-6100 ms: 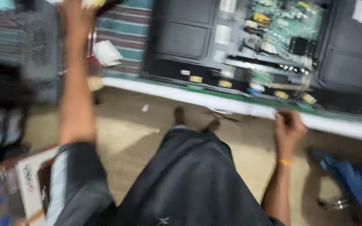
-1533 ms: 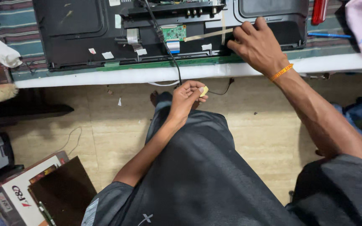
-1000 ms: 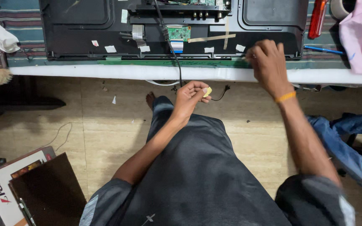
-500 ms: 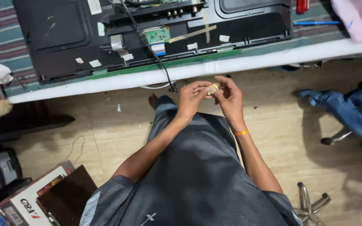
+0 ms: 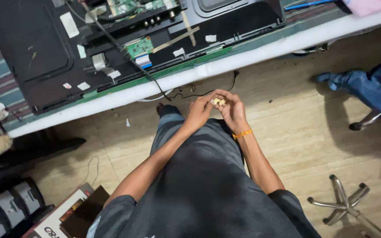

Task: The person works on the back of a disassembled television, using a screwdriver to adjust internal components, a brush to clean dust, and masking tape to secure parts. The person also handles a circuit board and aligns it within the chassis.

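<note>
Both hands are now brought together over the lap: the right hand (image 5: 234, 112), lifted off the opened television back (image 5: 124, 48) since a second ago, has joined the left hand (image 5: 198, 115), and a small pale scrap (image 5: 218, 102) is pinched between their fingertips, just below the white bench edge (image 5: 225, 64).
</note>
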`<control>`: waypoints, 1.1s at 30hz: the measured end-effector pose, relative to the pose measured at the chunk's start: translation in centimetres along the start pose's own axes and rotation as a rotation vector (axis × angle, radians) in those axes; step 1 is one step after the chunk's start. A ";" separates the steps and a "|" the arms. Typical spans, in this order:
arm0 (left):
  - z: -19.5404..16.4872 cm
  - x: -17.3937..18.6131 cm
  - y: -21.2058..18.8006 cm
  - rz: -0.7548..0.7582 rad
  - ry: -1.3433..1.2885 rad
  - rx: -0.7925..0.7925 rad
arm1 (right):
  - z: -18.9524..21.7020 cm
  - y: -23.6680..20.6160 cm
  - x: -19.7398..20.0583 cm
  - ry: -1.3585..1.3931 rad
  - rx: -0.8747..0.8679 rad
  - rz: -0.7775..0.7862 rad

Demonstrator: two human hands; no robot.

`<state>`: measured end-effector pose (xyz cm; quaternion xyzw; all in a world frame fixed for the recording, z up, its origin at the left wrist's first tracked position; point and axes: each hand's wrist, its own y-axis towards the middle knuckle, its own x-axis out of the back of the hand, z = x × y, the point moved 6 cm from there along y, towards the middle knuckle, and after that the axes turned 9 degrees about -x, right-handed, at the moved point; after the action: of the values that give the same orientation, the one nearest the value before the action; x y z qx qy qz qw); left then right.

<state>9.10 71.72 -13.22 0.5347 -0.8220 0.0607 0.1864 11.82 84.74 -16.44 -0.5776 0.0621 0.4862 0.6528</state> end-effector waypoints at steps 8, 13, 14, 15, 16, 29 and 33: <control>2.4 0.5 -0.6 0.014 -0.499 0.427 | 0.0 2.2 3.3 0.424 -0.083 0.153; 3.8 2.4 -3.5 0.007 -0.435 0.588 | 0.7 4.2 9.2 0.449 -0.060 -0.213; 4.0 2.7 -4.1 0.005 -0.430 0.620 | 1.3 4.5 10.3 0.490 -0.034 -0.280; 4.2 3.0 -4.5 0.005 -0.426 0.650 | 2.2 4.7 11.3 0.528 -0.005 -0.331; 4.3 3.3 -4.9 0.004 -0.417 0.647 | 3.6 4.8 12.2 0.590 0.045 -0.335; 6.6 6.2 -8.7 -0.043 -0.333 0.821 | 22.4 5.2 21.3 0.670 0.563 -0.441; 6.0 5.9 -7.9 -0.059 -0.351 0.818 | 18.2 6.5 18.0 0.379 0.557 -0.240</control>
<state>12.65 61.54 -17.35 0.5900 -0.7339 0.2839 -0.1810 7.80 108.76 -26.59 -0.4608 0.2440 0.2547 0.8144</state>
